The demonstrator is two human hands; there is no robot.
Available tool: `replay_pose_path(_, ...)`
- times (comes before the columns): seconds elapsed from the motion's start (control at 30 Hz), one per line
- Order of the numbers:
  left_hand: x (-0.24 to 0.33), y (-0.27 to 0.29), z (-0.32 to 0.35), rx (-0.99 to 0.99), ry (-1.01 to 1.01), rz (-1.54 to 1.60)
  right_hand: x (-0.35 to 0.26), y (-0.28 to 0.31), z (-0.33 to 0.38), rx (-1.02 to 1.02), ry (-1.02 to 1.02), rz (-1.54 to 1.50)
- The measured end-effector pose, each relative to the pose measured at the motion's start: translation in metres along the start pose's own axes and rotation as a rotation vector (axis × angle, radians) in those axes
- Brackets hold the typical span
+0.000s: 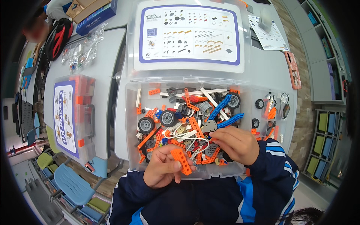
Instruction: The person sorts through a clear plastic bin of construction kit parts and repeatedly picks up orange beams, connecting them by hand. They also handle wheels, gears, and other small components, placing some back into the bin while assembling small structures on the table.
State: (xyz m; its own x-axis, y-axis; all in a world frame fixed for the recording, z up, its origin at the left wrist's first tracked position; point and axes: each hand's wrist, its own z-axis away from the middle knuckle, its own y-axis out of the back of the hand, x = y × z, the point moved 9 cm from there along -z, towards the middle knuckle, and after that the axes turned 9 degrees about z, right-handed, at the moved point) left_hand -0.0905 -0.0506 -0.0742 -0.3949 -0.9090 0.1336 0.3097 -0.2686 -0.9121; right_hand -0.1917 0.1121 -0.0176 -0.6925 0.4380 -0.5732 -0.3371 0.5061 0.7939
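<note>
Holding an orange block (181, 161), pierced with round holes, in the left hand (161, 167). Gripped between thumb and curled fingers, tilted, raised over the near part of a clear plastic box (225, 173), left of centre.

Reaching in over the box from the right with the right hand (238, 144): partly closed, with fingers bent and tips drawn close together above the heap of parts (178, 142). Not possible to tell if grasping a part; too small and partly covered by the fingers. Seen just beyond those fingertips: a grey-headed tool with two blue handles (209, 125), spread apart and pointing to the far right. Cannot tell if touching it.

Noted between the two hands: a loose tangle of white cable (187, 137), lying on the heap. Also noted in the box: black-tyred wheels (167, 118) with grey hubs, and a white beam (208, 96) farther back.

Resting on the desk (277, 63), with lid (187, 71) opened to the far side and fitted with a picture sheet (191, 32): same box. Placed just to its right: a clear tray (258, 93) of small parts.
</note>
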Motion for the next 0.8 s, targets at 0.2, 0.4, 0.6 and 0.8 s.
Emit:
replay_pose_path(0.2,0.001,-0.003,-0.003,-0.03,-0.012,-0.019,0.0,0.002,0.001,0.001,0.025,0.038)
replay_pose_path(0.4,0.002,-0.002,-0.003,-0.041,-0.049,-0.068,0.0,0.011,-0.003,0.013,0.014,-0.056)
replay_pose_path(0.6,0.006,-0.009,-0.004,-0.03,-0.1,-0.149,0.017,0.008,0.004,0.019,-0.56,-0.929)
replay_pose_path(0.8,0.001,-0.018,-0.008,0.022,-0.065,-0.394,-0.022,0.001,0.007,-0.107,-0.537,-1.116)
